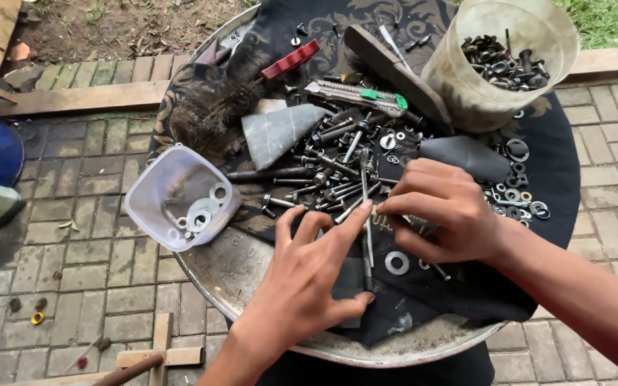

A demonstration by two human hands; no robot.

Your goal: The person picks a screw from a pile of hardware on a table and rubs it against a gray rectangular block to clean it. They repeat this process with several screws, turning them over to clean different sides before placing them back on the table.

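Bolts (337,179), washers and screws lie heaped on a dark patterned cloth (559,150) spread over a round metal tray (252,279), and both hands work at the near edge of that pile. Fingers of the left hand (309,279) are spread, its fingertip touching a long thin bolt (368,229), while the right hand (441,211) pinches something small, too hidden to name. A clear plastic tub (180,196) with washers sits at the tray's left edge, and a large pale bucket (502,57) of hardware stands at the far right.
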